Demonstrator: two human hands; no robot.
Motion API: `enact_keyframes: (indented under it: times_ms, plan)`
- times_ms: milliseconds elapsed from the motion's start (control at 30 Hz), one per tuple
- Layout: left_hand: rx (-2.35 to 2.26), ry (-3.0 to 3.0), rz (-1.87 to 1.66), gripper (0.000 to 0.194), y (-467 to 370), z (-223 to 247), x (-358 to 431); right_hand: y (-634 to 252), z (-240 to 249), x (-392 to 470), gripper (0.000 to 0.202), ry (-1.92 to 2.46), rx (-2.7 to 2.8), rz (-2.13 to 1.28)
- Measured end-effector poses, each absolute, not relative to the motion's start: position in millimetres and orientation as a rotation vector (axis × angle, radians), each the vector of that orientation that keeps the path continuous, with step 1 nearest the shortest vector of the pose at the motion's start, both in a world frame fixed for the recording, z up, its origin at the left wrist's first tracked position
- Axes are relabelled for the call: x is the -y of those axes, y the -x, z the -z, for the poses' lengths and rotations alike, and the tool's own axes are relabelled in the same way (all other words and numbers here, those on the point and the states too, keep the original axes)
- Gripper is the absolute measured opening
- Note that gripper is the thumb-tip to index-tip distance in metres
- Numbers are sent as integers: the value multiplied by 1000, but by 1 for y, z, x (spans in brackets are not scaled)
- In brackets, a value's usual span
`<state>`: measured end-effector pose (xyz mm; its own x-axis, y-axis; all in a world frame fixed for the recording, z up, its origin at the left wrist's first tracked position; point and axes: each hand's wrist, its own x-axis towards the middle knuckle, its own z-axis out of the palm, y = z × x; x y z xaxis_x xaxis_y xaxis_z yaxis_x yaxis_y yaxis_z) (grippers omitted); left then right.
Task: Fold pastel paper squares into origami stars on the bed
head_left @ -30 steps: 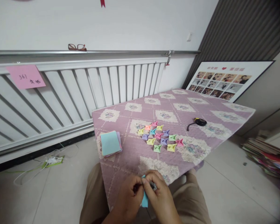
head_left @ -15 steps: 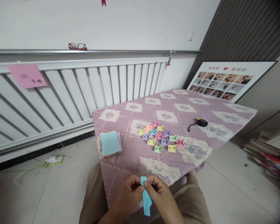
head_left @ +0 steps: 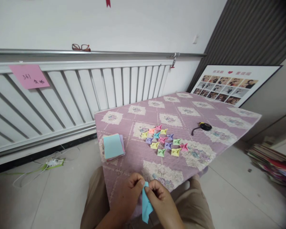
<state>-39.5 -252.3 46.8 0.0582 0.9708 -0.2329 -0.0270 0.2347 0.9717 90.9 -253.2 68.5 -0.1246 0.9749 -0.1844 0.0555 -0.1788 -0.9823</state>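
Note:
A light-blue folded strip of paper (head_left: pixel 146 206) hangs at the near edge of the table, its lower end loose and slanted. My right hand (head_left: pixel 160 195) pinches its upper part between thumb and bent fingers. At the strip's upper left edge, my left hand (head_left: pixel 132 194) is closed with thumb and forefinger together on the paper; the exact contact is partly hidden. Beyond the hands stand several small folded paper pieces (head_left: pixel 162 140) in pink, yellow, green, blue and purple. To the left lies a stack of square coloured paper (head_left: pixel 113 146) with a light-blue sheet on top.
The table wears a purple floral cloth (head_left: pixel 133 162). A coiled black cable (head_left: pixel 205 126) lies at right, with a photo board (head_left: pixel 243 72) behind. A white radiator (head_left: pixel 131 84) runs along the wall. On the floor are a power strip (head_left: pixel 54 163) and stacked papers (head_left: pixel 274 162).
My left fingers have shifted slightly up, onto the strip's upper left edge. The strip has tilted, its lower end swinging left. The pieces on the table have stayed put.

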Motion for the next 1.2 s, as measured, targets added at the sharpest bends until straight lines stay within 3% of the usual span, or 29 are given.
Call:
enact_keyframes:
  times_ms: [133,367,733,933,1200]
  plan:
    - [-1153,-882,-1106,26,31,-53,256,-85,-65,254,49,1319,1081,-1426]
    - [-1411,-977,-991,24,33,-57,262,-83,-55,260,46,1196,918,-1511]
    - [-1231,-969,-913,23,43,-45,259,-90,-50,259,37,1068,628,-1829]
    - [-1338,-1133,-851,17,47,-57,260,-95,-59,261,37,1092,738,-1837]
    - [-1472,-1433,-840,17,45,-69,264,-105,-57,258,38,1221,1179,-1553]
